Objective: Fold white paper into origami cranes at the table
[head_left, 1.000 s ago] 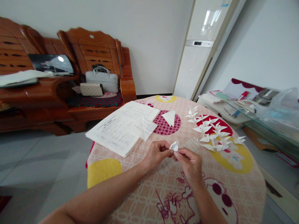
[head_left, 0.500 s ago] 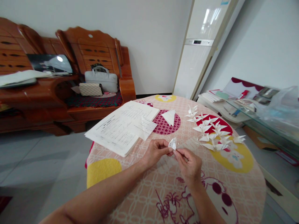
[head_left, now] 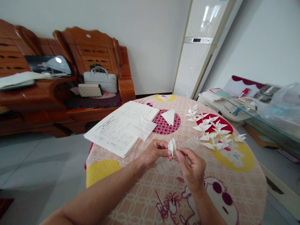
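Observation:
Between my two hands, above the middle of the round table, is a small folded piece of white paper (head_left: 172, 147) with print on it. My left hand (head_left: 157, 152) pinches its left side between thumb and fingers. On the other side, my right hand (head_left: 191, 164) grips its right edge with thumb and forefinger. The paper stands upright, its layers slightly parted. Several white paper cranes (head_left: 213, 128) sit to the right of my hands. Beyond my hands lies a folded paper triangle (head_left: 169, 117), with a loose paper piece (head_left: 147, 127) to its left.
A stack of printed sheets (head_left: 119, 128) lies on the table's left side, over the patterned tablecloth (head_left: 140, 190). At right is a glass-topped stand (head_left: 262, 125) with papers and a plastic bag. A wooden chair (head_left: 93, 56) holding bags stands behind at left.
The folded paper has turned more upright and its layers show parted at the edge. My right hand has shifted slightly right and down. The view has moved a little.

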Demonstrator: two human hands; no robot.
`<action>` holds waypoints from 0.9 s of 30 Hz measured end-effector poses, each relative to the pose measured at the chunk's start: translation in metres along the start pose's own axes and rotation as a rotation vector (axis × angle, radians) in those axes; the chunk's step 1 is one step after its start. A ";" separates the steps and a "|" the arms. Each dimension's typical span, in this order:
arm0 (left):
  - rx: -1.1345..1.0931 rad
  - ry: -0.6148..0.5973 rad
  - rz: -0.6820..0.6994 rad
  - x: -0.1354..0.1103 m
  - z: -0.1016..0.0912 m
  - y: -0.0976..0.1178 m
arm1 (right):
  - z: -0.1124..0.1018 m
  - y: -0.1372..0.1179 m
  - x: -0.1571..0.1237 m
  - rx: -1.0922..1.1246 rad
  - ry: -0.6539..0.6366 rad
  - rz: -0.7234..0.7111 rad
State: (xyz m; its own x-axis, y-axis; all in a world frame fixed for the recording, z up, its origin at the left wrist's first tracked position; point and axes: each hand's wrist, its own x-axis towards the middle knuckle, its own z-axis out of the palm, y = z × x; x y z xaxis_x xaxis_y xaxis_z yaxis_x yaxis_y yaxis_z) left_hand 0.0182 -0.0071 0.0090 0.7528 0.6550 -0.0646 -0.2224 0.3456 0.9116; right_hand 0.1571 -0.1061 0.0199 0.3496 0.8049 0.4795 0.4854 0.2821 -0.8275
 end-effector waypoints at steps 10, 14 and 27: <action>0.066 -0.073 -0.143 -0.002 0.001 0.005 | -0.003 0.005 0.004 0.294 -0.083 0.204; 0.072 -0.079 -0.172 -0.003 0.001 0.006 | -0.003 0.004 0.005 0.328 -0.134 0.259; 0.084 -0.037 -0.097 -0.005 0.008 0.002 | 0.001 0.003 0.000 -0.050 0.019 -0.056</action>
State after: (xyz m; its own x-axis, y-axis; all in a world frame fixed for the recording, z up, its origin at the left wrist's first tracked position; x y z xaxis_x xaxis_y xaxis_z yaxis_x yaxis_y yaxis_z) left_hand 0.0195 -0.0150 0.0146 0.7911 0.5953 -0.1402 -0.0963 0.3477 0.9327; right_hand 0.1574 -0.1049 0.0168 0.3359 0.7783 0.5305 0.5439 0.2995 -0.7838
